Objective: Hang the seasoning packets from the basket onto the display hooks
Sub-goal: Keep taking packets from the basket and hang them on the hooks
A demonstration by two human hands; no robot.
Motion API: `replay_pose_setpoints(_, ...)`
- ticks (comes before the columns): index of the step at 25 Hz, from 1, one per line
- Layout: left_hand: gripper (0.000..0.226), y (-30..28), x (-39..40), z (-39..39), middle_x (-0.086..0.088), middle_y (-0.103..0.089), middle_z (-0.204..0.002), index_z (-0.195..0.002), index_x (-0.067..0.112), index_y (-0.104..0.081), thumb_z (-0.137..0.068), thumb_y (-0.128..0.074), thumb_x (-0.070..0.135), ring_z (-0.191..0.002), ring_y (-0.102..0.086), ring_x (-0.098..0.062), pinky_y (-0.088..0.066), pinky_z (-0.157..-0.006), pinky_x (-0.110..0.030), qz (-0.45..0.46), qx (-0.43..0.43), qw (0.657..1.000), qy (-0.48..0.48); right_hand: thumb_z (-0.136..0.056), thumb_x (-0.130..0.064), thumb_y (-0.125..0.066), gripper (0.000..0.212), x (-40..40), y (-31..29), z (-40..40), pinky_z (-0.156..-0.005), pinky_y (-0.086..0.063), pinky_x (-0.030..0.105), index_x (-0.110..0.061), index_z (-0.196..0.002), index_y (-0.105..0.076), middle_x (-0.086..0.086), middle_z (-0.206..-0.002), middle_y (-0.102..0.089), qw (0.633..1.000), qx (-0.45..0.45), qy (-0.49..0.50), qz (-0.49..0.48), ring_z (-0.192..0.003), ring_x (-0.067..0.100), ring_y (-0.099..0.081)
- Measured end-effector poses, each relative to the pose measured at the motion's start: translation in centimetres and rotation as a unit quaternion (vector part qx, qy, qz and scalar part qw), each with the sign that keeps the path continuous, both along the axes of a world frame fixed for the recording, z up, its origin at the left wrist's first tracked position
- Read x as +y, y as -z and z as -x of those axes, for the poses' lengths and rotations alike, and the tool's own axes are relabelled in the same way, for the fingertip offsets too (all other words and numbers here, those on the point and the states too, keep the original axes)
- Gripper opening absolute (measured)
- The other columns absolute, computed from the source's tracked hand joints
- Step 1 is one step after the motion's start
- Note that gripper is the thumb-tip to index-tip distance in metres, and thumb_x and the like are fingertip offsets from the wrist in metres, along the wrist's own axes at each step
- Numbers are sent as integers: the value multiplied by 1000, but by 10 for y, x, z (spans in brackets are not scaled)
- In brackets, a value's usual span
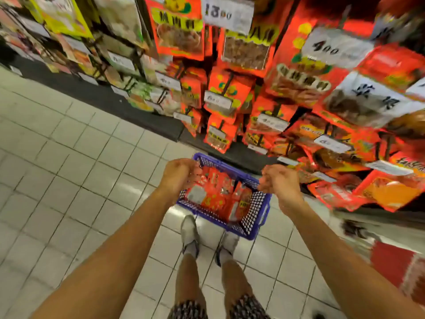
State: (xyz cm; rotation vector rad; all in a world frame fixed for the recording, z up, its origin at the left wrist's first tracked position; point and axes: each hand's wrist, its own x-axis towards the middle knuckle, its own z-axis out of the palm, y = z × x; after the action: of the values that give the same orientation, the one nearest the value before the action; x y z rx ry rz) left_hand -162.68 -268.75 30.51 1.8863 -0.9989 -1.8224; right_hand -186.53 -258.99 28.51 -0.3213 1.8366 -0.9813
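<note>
A blue plastic basket [255, 212] stands on the tiled floor in front of my feet, holding several red seasoning packets [218, 194]. My left hand [180, 173] hovers over the basket's left rim with loosely curled fingers and holds nothing. Above the right rim, my right hand [278, 180] has its fingers loosely curled too, with nothing in it. Red and orange packets [230, 88] hang on the display hooks of the rack beyond the basket, with white price tags in front.
The rack [345, 139] fills the top and right of the view, its lower packets reaching close to the basket. More packets in other colours [69, 21] hang at the upper left. White floor tiles [69, 169] spread to the left. My shoes [189, 233] stand just behind the basket.
</note>
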Motion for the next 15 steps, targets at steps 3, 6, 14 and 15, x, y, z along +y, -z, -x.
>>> replay_pose_setpoints(3,13,103,26,-16,-6,-68,-74,-89,11,-68,-94,-55,11,-60,-61,-19,-46,-55,-23,-93,-43,995,-16,-96,-7,-58,25,36,117,-17,-44,-50,26,-10,-72,-65,1,-51,-63,995,13,-11,-95,-43,16,-58)
replay_pose_setpoints(6,13,196,41,-31,-7,-66,-78,-97,11,-65,-97,-52,12,-59,-61,-18,-46,-52,-19,-165,-55,984,-33,-95,-12,-62,26,67,224,-31,-61,-53,38,-14,-69,-65,8,-63,-64,983,28,-45,-175,-55,25,-60)
replay_pose_setpoints(14,10,380,53,-38,-13,-53,-80,-102,13,-56,-98,-49,6,-63,-48,-19,-34,-56,-26,-215,-48,974,-46,-97,-20,-58,15,48,445,-79,-76,-44,29,-11,-93,-69,16,-101,-74,897,172,-334,-233,-92,31,-67)
replay_pose_setpoints(15,11,399,51,-39,-14,-53,-81,-102,11,-56,-99,-49,5,-66,-48,-20,-35,-57,-27,-216,-48,974,-42,-97,-24,-59,21,36,469,-85,-84,-50,30,-12,-110,-69,14,-112,-73,883,191,-358,-234,-101,31,-68)
